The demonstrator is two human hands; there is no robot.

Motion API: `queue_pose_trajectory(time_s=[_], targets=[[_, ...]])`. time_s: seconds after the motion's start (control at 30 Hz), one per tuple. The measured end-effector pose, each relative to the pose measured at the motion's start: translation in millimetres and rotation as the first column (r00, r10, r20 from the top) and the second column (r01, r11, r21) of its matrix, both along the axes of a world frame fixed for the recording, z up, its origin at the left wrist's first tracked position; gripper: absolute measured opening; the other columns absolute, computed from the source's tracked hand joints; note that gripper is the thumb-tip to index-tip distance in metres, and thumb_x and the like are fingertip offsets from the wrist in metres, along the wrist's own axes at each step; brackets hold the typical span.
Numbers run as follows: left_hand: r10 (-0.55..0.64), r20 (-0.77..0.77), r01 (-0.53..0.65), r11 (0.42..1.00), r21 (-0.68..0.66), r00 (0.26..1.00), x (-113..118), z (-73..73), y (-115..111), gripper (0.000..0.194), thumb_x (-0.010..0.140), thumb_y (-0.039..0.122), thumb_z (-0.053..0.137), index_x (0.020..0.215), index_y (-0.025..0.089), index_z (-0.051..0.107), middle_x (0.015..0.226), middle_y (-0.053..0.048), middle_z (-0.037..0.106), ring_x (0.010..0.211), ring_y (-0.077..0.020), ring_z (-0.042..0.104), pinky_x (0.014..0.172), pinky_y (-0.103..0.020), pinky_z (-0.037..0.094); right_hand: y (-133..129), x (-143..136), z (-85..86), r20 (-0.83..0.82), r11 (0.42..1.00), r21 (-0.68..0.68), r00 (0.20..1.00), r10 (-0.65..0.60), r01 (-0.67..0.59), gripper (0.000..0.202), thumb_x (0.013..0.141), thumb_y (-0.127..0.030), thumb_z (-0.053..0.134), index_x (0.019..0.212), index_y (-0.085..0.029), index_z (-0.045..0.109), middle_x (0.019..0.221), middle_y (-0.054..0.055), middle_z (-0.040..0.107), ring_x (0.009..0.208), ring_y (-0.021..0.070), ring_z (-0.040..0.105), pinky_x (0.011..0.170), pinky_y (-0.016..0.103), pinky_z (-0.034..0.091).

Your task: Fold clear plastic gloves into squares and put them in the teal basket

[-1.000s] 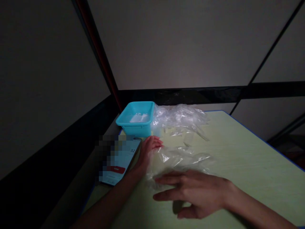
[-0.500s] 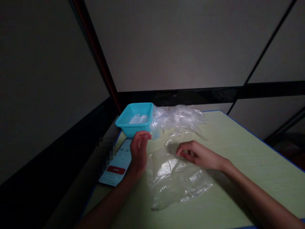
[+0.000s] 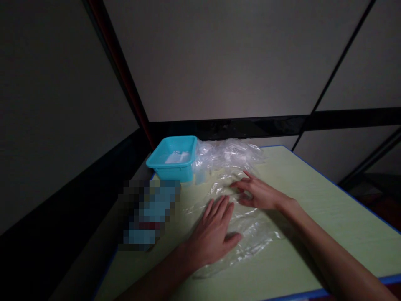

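Clear plastic bag lies flat-ish & wrinkled on the near-mid part of the tbl, its near edge just short of the tbl's near side; far end runs up twd the pile at the back, can't tell exactly where one stops & the other starts. L hand is palm-down over the bag's L part, wide open, fingers a bit spread & pointing away, thumb stuck out to the R; looks laid on the film, nothing gripped. R hand is over the bag's far R part, approx half open: index out straight, other fingers loosely bent, gap b/w them & thumb. No hold visible there; can't tell if its fingertips touch the film. Turquoise bin sits at the tbl's far L corner w/ a whitish item inside, details too small to read. Pile of clear plastic is heaped just R of the bin, along the tbl's back edge, nr the wall w/ its black band. Pixelated flat thing, bluish w/ a dk red strip, is at the tbl's L side, nearer than the bin & L of the L hand. Tbl top is pale yellow-green, blue edging.
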State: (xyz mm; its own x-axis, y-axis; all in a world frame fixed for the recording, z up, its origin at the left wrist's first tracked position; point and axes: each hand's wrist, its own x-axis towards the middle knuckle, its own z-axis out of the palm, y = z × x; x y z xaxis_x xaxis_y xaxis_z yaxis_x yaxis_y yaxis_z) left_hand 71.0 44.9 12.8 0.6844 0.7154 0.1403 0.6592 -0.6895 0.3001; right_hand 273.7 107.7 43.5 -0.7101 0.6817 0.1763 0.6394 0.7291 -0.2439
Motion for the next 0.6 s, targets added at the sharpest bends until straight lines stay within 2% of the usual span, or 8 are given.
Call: queue_pose_trajectory(time_s=[0.07,0.13,0.33,0.43,0.5,0.6], targets=[[-0.025,-0.064,0.024,1.0,-0.008,0.998,-3,-1.5,1,0.062,0.081,0.043,0.048,0.134,0.019,0.029,0.146,-0.01,0.019,0.134,-0.0251,0.009,0.107,-0.046,0.009,2,3,1.6,0.021,0.999,0.017,0.999,-0.034,0.033,0.044,0.071,-0.014,0.054,0.116,-0.015,0.05,0.067,-0.001,0.063,0.078,0.0179,0.062,0.104,0.047,0.017],[-0.044,-0.101,0.042,0.999,-0.02,0.994,-5,-0.1,2,0.06,0.081,0.043,0.048,0.134,0.022,0.029,0.147,-0.008,0.015,0.134,-0.0244,0.006,0.107,-0.047,0.007,4,9,2.0,0.04,0.996,0.044,0.996,-0.085,0.083,0.046,0.07,-0.01,0.051,0.116,-0.013,0.05,0.07,0.001,0.065,0.078,0.0178,0.062,0.104,0.046,0.018],[-0.07,-0.142,0.061,0.996,-0.062,0.987,-6,7.4,1,0.062,0.081,0.044,0.048,0.136,0.026,0.025,0.147,-0.007,0.011,0.134,-0.0246,0.005,0.106,-0.05,0.006,16,33,-2.1,0.147,0.946,0.173,0.942,-0.3,0.274,0.046,0.072,-0.008,0.046,0.118,-0.01,0.049,0.08,0.007,0.067,0.076,0.0196,0.063,0.098,0.041,0.029],[-0.083,-0.138,0.074,0.995,-0.069,0.987,-7,9.3,1,0.063,0.08,0.044,0.05,0.136,0.028,0.025,0.147,-0.006,0.012,0.134,-0.0248,0.006,0.105,-0.05,0.006,19,39,0.8,0.097,0.91,0.189,0.915,-0.391,0.369,0.04,0.075,-0.01,0.045,0.114,-0.014,0.053,0.076,0.006,0.067,0.076,0.0206,0.062,0.091,0.04,0.036],[-0.099,-0.134,0.09,0.993,-0.073,0.986,-8,10.0,2,0.065,0.079,0.045,0.051,0.136,0.029,0.024,0.147,-0.006,0.013,0.134,-0.0247,0.007,0.105,-0.05,0.007,15,35,5.0,-0.033,0.916,0.158,0.929,-0.368,0.368,0.031,0.078,-0.012,0.044,0.106,-0.016,0.056,0.082,0.007,0.066,0.079,0.0209,0.061,0.083,0.037,0.042],[-0.117,-0.136,0.107,0.991,-0.077,0.984,-10,10.0,3,0.067,0.078,0.045,0.054,0.136,0.03,0.024,0.147,-0.005,0.014,0.134,-0.0245,0.007,0.106,-0.05,0.006,-6,16,8.4,-0.265,0.974,0.06,0.944,-0.197,0.22,0.024,0.084,-0.015,0.039,0.098,-0.017,0.059,0.095,0.009,0.063,0.087,0.0191,0.059,0.077,0.031,0.046]])
